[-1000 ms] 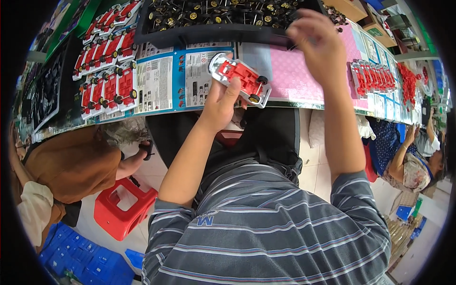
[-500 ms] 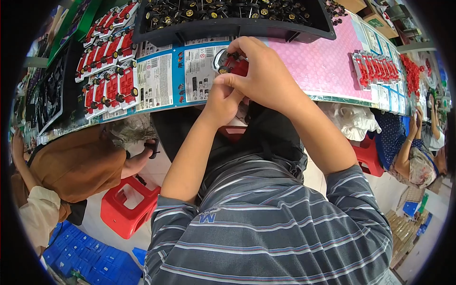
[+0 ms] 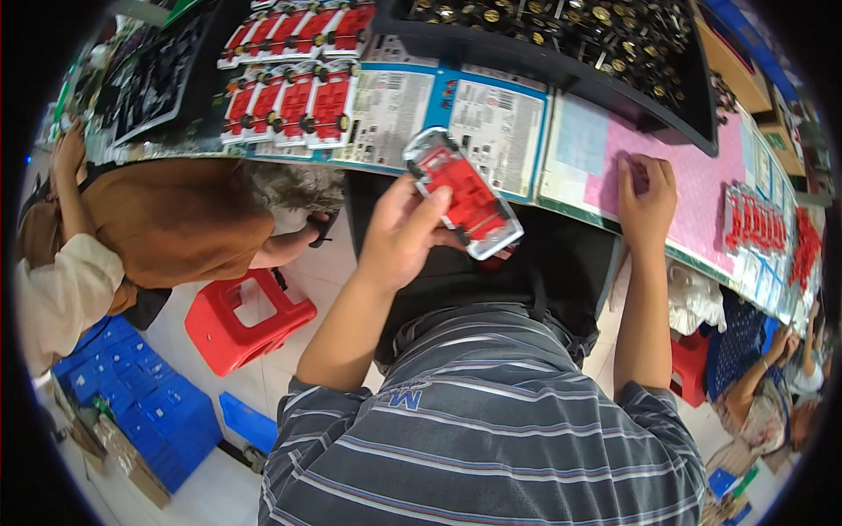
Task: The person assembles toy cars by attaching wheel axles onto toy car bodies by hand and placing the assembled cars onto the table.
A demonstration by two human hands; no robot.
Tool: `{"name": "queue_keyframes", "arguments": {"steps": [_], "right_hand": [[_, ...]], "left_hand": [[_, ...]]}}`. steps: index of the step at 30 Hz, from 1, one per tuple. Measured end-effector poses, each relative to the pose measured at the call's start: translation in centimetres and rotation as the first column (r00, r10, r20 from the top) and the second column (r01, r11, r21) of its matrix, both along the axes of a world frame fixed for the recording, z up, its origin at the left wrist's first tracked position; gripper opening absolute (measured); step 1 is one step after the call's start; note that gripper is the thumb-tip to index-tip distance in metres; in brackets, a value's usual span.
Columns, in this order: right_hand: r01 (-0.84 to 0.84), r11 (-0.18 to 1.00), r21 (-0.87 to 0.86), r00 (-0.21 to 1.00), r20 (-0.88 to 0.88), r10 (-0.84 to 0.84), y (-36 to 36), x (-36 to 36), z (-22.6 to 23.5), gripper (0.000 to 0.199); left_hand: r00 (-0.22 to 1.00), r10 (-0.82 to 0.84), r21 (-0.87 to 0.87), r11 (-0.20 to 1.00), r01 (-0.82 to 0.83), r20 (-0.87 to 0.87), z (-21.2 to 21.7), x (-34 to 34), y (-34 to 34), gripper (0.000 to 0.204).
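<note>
Over a pink textured sheet [image 3: 702, 202], the bare right hand [image 3: 649, 200] curls; the bare left hand [image 3: 396, 235] grips an oblong red-and-white plastic toy car body [image 3: 472, 203] near the table edge [image 3: 579, 216]. Likely light, stiff, slick, it suits a long-side hold. Whether the right fingers hide something small, I cannot tell.

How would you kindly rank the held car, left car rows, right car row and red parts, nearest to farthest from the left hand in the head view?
From the left hand:
1. Held car: in its grasp.
2. Left car rows: on the table, ahead and left.
3. Right car row: toward the table's right end.
4. Red parts: beyond that row, far right.
</note>
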State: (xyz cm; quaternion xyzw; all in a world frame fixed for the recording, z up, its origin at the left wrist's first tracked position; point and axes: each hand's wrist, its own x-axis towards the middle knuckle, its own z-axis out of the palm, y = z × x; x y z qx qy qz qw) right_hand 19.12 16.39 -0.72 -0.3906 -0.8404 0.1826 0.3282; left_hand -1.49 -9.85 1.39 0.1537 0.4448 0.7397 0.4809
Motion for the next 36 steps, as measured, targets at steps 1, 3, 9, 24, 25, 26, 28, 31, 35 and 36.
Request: {"name": "queue_keyframes", "arguments": {"steps": [1, 3, 9, 24, 25, 26, 28, 31, 35, 36], "right_hand": [[-0.041, 0.996, 0.084, 0.998, 0.054, 0.037, 0.1, -0.2, 0.3, 0.016], [-0.049, 0.992, 0.113, 0.997, 0.070, 0.042, -0.1, -0.6, 0.3, 0.016], [-0.033, 0.985, 0.170, 0.992, 0.126, 0.012, 0.2, -0.7, 0.3, 0.019], [-0.021, 0.995, 0.101, 0.996, 0.093, 0.011, 0.0, -1.1, 0.4, 0.018], [-0.026, 0.994, 0.106, 0.996, 0.084, 0.017, 0.1, -1.0, 0.5, 0.018], [-0.023, 0.994, 0.106, 0.996, 0.087, 0.014, 0.2, -0.7, 0.4, 0.018], [-0.027, 0.996, 0.083, 0.996, 0.082, 0.020, 0.2, -0.5, 0.3, 0.016], [-0.069, 0.996, -0.058, 0.995, -0.079, 0.064, 0.2, 1.3, 1.8, 0.015], [0.303, 0.897, 0.321, 0.950, -0.021, -0.313, 3.8, 10.6, 3.6, 0.018], [0.322, 0.870, 0.374, 0.927, 0.063, -0.370, 4.8, 13.3, 3.8, 0.022]], "left_hand": [[0.997, 0.051, -0.061, 0.997, -0.055, -0.065, 0.4, -1.2, -1.5, 0.035], [0.961, 0.177, -0.097, 0.975, -0.201, -0.214, 1.3, -4.0, -4.4, 0.031], [0.662, 0.308, -0.260, 0.745, -0.614, -0.683, 5.7, -15.7, -11.3, 0.033], [0.683, 0.081, -0.504, 0.612, -0.609, -0.726, 0.7, -37.7, -10.4, 0.039], [0.559, -0.015, -0.486, 0.513, -0.708, -0.829, 0.5, -37.4, -9.6, 0.040], [0.424, -0.127, -0.436, 0.414, -0.799, -0.897, 0.4, -37.1, -9.0, 0.041], [0.315, -0.163, -0.354, 0.384, -0.853, -0.935, 0.3, -36.5, -8.4, 0.040], [0.107, -0.316, -0.232, 0.390, -0.891, -0.943, 0.5, -35.1, -8.7, 0.037], [-0.288, -0.364, 0.051, 0.540, -0.840, -0.886, 1.2, -30.4, -10.7, 0.034], [-0.282, -0.277, 0.075, 0.578, -0.813, -0.919, 1.8, -27.3, -10.2, 0.034]]}}
